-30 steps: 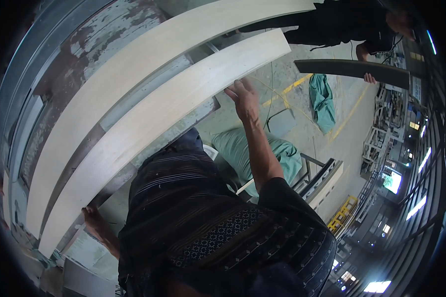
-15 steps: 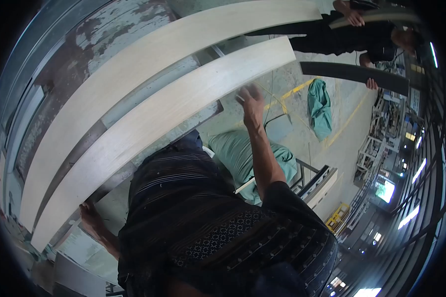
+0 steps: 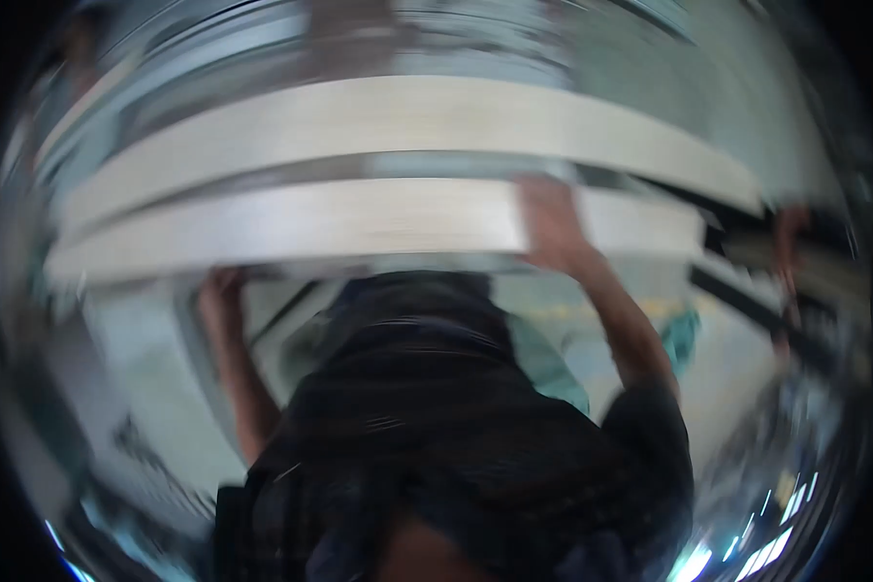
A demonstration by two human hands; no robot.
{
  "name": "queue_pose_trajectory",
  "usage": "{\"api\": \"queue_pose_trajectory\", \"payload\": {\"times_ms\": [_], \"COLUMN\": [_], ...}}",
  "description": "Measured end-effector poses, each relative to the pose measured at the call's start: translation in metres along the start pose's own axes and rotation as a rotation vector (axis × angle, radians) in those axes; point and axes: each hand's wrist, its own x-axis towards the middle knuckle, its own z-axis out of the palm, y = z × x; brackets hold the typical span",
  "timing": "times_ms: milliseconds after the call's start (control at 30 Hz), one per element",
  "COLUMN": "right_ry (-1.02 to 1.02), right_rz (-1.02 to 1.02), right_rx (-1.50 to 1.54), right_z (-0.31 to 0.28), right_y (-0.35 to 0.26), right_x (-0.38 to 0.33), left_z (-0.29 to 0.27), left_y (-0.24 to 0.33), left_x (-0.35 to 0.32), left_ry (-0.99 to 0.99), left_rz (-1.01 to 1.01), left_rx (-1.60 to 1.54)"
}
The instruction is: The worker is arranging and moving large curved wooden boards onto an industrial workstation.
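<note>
Two long, pale, curved wooden boards, a near board [image 3: 378,221] and a far board [image 3: 388,121], lie side by side across the view with a dark gap between them. At the left part of the near board's front edge, my left hand [image 3: 225,291] has its fingers bent against the edge, partly hidden under it. My right hand [image 3: 550,223] is over the near board, right of the middle, blurred by motion. It looks laid flat, fingers pointing away from me, and I make out nothing in it.
Beyond the boards is a worn, patchy surface [image 3: 349,34]. At the right a blurred person [image 3: 793,242] is beside a dark board [image 3: 747,296]. Green cloth [image 3: 684,339] lies on the floor near there. The whole picture is smeared.
My view has swung, so the boards now run nearly level across it. My right hand has come from beside the near board's edge to over its face. My left hand stays by the edge.
</note>
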Motion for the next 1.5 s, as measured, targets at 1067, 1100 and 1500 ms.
{"api": "queue_pose_trajectory", "payload": {"times_ms": [1067,1100,1500], "right_ry": [0.086,0.056,0.04], "right_rz": [0.215,0.222,0.112], "right_rx": [0.144,0.184,0.64], "right_z": [0.01,0.018,0.092], "right_y": [-0.077,-0.073,-0.072], "right_x": [-0.148,-0.152,-0.115], "left_z": [-0.042,-0.048,-0.15], "left_y": [0.057,0.067,0.278], "left_x": [-0.056,-0.063,-0.171], "left_ry": [0.295,0.311,0.37], "left_rz": [-0.051,-0.05,0.546], "left_rx": [-1.768,-1.755,-1.293]}}
